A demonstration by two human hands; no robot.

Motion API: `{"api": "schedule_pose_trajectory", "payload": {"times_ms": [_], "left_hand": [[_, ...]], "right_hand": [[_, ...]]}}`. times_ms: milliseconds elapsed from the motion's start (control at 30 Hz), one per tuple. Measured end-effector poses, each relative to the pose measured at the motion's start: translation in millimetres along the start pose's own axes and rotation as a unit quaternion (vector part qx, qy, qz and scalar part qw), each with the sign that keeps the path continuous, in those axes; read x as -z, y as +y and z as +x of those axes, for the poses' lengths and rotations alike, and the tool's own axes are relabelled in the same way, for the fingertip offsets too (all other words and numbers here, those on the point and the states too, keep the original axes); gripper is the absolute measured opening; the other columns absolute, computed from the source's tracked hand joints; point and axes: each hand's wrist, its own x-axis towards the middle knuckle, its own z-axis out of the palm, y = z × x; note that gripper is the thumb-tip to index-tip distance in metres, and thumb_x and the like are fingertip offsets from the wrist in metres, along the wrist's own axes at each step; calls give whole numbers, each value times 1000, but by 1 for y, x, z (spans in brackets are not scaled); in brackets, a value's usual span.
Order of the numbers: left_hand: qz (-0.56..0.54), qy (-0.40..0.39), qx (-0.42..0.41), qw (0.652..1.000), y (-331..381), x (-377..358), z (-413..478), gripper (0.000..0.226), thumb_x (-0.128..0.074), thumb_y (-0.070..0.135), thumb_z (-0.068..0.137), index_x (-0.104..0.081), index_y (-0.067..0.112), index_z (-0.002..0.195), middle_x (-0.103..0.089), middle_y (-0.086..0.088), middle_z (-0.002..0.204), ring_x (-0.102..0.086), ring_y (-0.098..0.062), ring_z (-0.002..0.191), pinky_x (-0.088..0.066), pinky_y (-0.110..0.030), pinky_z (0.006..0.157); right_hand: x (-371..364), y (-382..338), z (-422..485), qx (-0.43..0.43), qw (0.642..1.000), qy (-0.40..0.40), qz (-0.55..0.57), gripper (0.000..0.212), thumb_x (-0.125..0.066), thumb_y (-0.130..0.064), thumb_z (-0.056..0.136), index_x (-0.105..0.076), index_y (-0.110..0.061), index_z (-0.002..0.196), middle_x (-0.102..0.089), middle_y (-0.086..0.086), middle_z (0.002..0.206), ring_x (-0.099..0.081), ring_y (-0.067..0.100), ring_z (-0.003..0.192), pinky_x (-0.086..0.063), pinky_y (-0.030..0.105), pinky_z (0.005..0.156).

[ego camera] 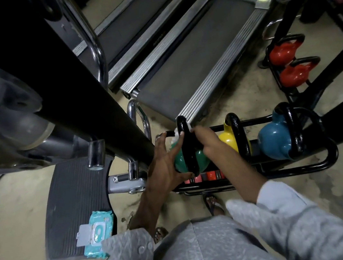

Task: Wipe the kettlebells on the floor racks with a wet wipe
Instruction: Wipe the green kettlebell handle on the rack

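Observation:
A green kettlebell [181, 164] with a black handle stands at the left end of a low black floor rack [328, 161]. My left hand [165, 162] is spread against its left side, fingers reaching up to the handle. My right hand [208, 139] grips the handle from the right. A bit of white wet wipe [176, 132] shows behind the handle, between the two hands; which hand holds it I cannot tell. A yellow kettlebell [228, 141] and a blue kettlebell [274, 141] stand to the right on the same rack.
An open teal pack of wet wipes [98, 234] lies on a black ribbed mat [73, 194] at lower left. Two red kettlebells [283, 53] sit on another rack at right. Treadmills [190, 63] lie ahead. A black machine frame [64, 78] crosses close on the left.

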Motion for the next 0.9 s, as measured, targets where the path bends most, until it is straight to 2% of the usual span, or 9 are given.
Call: {"api": "schedule_pose_trajectory", "payload": {"times_ms": [67, 167, 267, 367, 433, 500, 633, 800, 900], "left_hand": [[4, 2, -1, 1000, 1, 0, -1, 126, -92, 44, 56, -18, 45, 158, -6, -9, 166, -11, -31, 154, -37, -51, 117], [8, 0, -2, 1000, 1, 0, 1, 126, -92, 45, 57, -17, 44, 159, -5, -9, 166, -11, -31, 154, -36, -51, 117], [10, -3, 6, 1000, 0, -2, 0, 126, -93, 44, 58, -17, 45, 158, -3, -9, 166, -9, -31, 154, -35, -51, 118], [11, -9, 8, 1000, -1, -4, -3, 126, -93, 42, 59, -16, 44, 159, -2, -9, 167, -8, -31, 154, -33, -53, 118], [12, -11, 6, 1000, -1, -3, -1, 127, -93, 42, 59, -15, 45, 159, -4, -11, 166, -10, -32, 154, -34, -53, 117], [12, -7, 2, 1000, -3, -3, 0, 128, -93, 42, 57, -15, 45, 159, -7, -12, 166, -14, -32, 153, -36, -51, 116], [2, 0, 0, 1000, -4, -5, -3, 130, -95, 41, 55, -16, 45, 159, -8, -10, 166, -15, -31, 153, -35, -50, 117], [-4, 0, -2, 1000, -3, -3, -1, 130, -96, 40, 53, -19, 43, 159, -9, -11, 166, -16, -32, 152, -34, -50, 118], [-3, -5, 6, 1000, -1, -2, -1, 130, -96, 39, 54, -18, 45, 158, -7, -10, 166, -14, -31, 153, -34, -50, 119]], "right_hand": [[-6, -16, 22, -47, 997, -18, 51, 24, -46, -6, 90, -68, 3, 86, -71, 24, 87, -69, 31, 71, -58, 32, 63], [-13, -19, 21, -50, 990, -40, 127, 41, -31, -4, 100, -62, 10, 78, -68, 21, 60, -69, 28, 48, -56, 31, 43], [-12, -7, 17, -32, 991, -47, 124, 29, -40, -2, 97, -65, 4, 84, -70, 17, 71, -69, 28, 62, -55, 30, 51], [4, 18, 1, 27, 999, 21, -23, 15, -58, -8, 87, -71, -1, 86, -72, 16, 84, -66, 26, 71, -50, 28, 62], [18, 42, -16, 94, 989, 11, -113, 16, -62, -12, 89, -74, -8, 81, -75, 7, 80, -68, 21, 71, -50, 27, 64], [30, 67, -28, 193, 964, -22, -184, 26, -60, -11, 95, -75, -15, 74, -74, -2, 73, -67, 12, 71, -49, 26, 65], [51, 103, -20, 363, 886, -43, -284, 18, -55, -6, 93, -71, 1, 90, -68, 10, 91, -59, 16, 88, -43, 29, 76], [55, 109, -13, 426, 826, -59, -364, 33, -46, -20, 86, -71, 1, 92, -63, 9, 102, -55, 19, 96, -46, 34, 81], [51, 106, -12, 429, 810, -49, -396, 33, -45, -8, 80, -72, -4, 99, -66, 6, 105, -55, 20, 95, -48, 36, 81]]}}
